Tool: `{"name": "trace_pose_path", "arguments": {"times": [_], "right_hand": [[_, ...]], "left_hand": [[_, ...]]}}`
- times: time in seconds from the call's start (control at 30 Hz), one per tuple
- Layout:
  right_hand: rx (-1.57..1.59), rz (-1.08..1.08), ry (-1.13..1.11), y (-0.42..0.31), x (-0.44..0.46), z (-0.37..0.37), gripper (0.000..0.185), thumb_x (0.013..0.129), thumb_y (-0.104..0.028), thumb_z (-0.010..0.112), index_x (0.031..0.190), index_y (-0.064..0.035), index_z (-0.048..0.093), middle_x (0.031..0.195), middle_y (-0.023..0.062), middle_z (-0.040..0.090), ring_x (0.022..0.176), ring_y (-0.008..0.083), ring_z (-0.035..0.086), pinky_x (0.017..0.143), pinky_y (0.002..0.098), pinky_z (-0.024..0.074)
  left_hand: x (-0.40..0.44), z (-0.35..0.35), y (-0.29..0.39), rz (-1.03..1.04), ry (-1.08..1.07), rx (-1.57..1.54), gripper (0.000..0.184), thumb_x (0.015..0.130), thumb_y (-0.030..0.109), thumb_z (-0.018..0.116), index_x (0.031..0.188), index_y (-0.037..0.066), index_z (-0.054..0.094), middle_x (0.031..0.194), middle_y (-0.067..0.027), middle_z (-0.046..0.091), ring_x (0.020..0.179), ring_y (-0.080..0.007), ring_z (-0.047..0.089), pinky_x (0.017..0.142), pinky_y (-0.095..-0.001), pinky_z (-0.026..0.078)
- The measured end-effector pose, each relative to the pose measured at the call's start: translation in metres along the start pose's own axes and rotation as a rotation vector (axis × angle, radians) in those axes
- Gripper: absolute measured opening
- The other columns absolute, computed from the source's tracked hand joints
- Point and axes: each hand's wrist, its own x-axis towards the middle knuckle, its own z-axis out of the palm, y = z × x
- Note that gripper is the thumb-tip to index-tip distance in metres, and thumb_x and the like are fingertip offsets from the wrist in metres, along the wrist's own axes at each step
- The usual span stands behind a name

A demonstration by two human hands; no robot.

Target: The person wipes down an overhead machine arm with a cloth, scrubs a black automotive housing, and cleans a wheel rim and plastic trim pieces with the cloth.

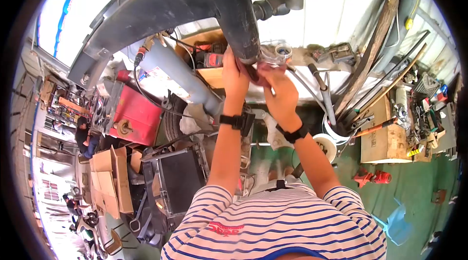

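Note:
A thick dark metal tube [239, 21] comes down from a large black machine arm [161, 14] above me. Around its lower end is a dark reddish piece that looks like a rag [254, 74]. My left hand [236, 78] is closed against the left side of the tube end, the rag at its palm; some of its fingers are hidden. From the right, my right hand [282, 89] has its fingers bent and pressed on the rag. Just behind them, a shiny round metal fitting [282, 51] sits on the ledge.
Pipes and rods stand in a white bucket [336, 135] to the right, beside a wooden box [382, 138] with tools. A red tool chest [134, 114], cardboard [109, 182] and a black radiator-like panel [180, 179] are on the left. A red jack-like part [373, 177] lies on the green floor.

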Motion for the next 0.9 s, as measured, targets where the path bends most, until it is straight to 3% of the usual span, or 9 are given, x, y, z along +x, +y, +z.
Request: {"name": "trace_pose_path", "arguments": {"times": [0.2, 0.27, 0.37, 0.47, 0.53, 0.6, 0.67, 0.87, 0.9], "right_hand": [[0.227, 0.277, -0.112, -0.007, -0.044, -0.007, 0.063, 0.075, 0.006, 0.064, 0.136, -0.0076, 0.051, 0.103, 0.0165, 0.066, 0.082, 0.0278, 0.064, 0.074, 0.0329, 0.0507], [0.281, 0.324, -0.103, -0.012, -0.04, -0.016, 0.061, 0.082, 0.002, 0.063, 0.14, -0.001, 0.043, 0.119, 0.0217, 0.061, 0.097, 0.0314, 0.065, 0.078, 0.0341, 0.0529], [0.226, 0.049, -0.022, -0.026, -0.002, -0.031, 0.065, 0.084, 0.001, 0.062, 0.142, 0.0051, 0.036, 0.126, 0.0274, 0.055, 0.106, 0.0364, 0.061, 0.087, 0.0357, 0.0503], [0.687, 0.097, 0.132, -0.056, 0.061, -0.038, 0.069, 0.09, -0.004, 0.058, 0.147, 0.0089, 0.021, 0.145, 0.0283, 0.037, 0.131, 0.0357, 0.043, 0.107, 0.037, 0.0339], [0.811, 0.022, 0.121, -0.079, 0.108, -0.044, 0.069, 0.093, -0.008, 0.055, 0.149, 0.0065, 0.018, 0.151, 0.028, 0.026, 0.14, 0.0339, 0.03, 0.112, 0.0362, 0.026], [0.572, -0.09, 0.014, -0.079, 0.147, -0.027, 0.069, 0.093, -0.011, 0.055, 0.149, 0.0041, 0.019, 0.151, 0.0292, 0.024, 0.143, 0.0361, 0.025, 0.114, 0.0375, 0.0228], [0.101, -0.316, 0.12, -0.066, 0.169, 0.012, 0.067, 0.091, -0.015, 0.055, 0.148, 0.0021, 0.024, 0.15, 0.0315, 0.024, 0.138, 0.0482, 0.026, 0.114, 0.0483, 0.0225], [0.081, -0.325, 0.149, -0.049, 0.134, 0.026, 0.061, 0.091, -0.012, 0.052, 0.146, -0.0002, 0.03, 0.149, 0.0315, 0.026, 0.139, 0.0491, 0.023, 0.113, 0.0535, 0.0216], [0.007, -0.309, 0.131, -0.046, 0.122, 0.031, 0.06, 0.089, -0.011, 0.053, 0.145, -0.0008, 0.034, 0.149, 0.0298, 0.028, 0.14, 0.0475, 0.023, 0.113, 0.0539, 0.0217]], "left_hand": [[-0.057, -0.04, 0.016, -0.363, -0.14, -0.188, 0.047, 0.086, -0.002, 0.049, 0.133, 0.0, 0.049, 0.134, -0.0217, 0.052, 0.125, -0.0361, 0.05, 0.103, -0.0376, 0.04], [-0.068, -0.047, 0.038, -0.158, 0.008, -0.117, 0.053, 0.082, -0.008, 0.047, 0.135, -0.002, 0.048, 0.136, -0.0223, 0.051, 0.128, -0.0344, 0.049, 0.106, -0.0358, 0.037], [-0.042, -0.06, 0.065, -0.108, 0.095, -0.175, 0.062, 0.08, -0.007, 0.05, 0.141, -0.006, 0.038, 0.141, -0.0234, 0.045, 0.131, -0.0349, 0.045, 0.108, -0.0358, 0.034], [0.009, -0.077, 0.107, 0.065, 0.09, -0.145, 0.074, 0.087, 0.005, 0.06, 0.148, -0.008, 0.02, 0.149, -0.0274, 0.033, 0.138, -0.0379, 0.034, 0.112, -0.0375, 0.027], [0.032, -0.065, 0.106, 0.023, 0.117, -0.212, 0.068, 0.091, 0.017, 0.06, 0.145, -0.008, 0.026, 0.142, -0.0261, 0.041, 0.131, -0.0365, 0.042, 0.109, -0.0383, 0.032], [0.058, -0.054, 0.12, -0.237, -0.096, -0.606, 0.057, 0.094, 0.023, 0.058, 0.137, -0.006, 0.036, 0.132, -0.024, 0.048, 0.123, -0.0335, 0.049, 0.104, -0.039, 0.037], [0.068, -0.027, 0.113, 0.062, 0.146, -0.397, 0.043, 0.095, 0.023, 0.056, 0.127, -0.003, 0.044, 0.123, -0.0223, 0.053, 0.115, -0.0315, 0.054, 0.096, -0.0368, 0.042], [0.053, -0.02, 0.081, -0.045, 0.015, -0.362, 0.043, 0.096, 0.022, 0.055, 0.13, -0.002, 0.044, 0.126, -0.0194, 0.054, 0.117, -0.0292, 0.053, 0.096, -0.0371, 0.043], [0.046, -0.006, 0.07, -0.114, 0.034, -0.731, 0.045, 0.095, 0.022, 0.055, 0.132, -0.002, 0.043, 0.126, -0.0198, 0.054, 0.118, -0.0302, 0.054, 0.096, -0.0372, 0.043]]}}
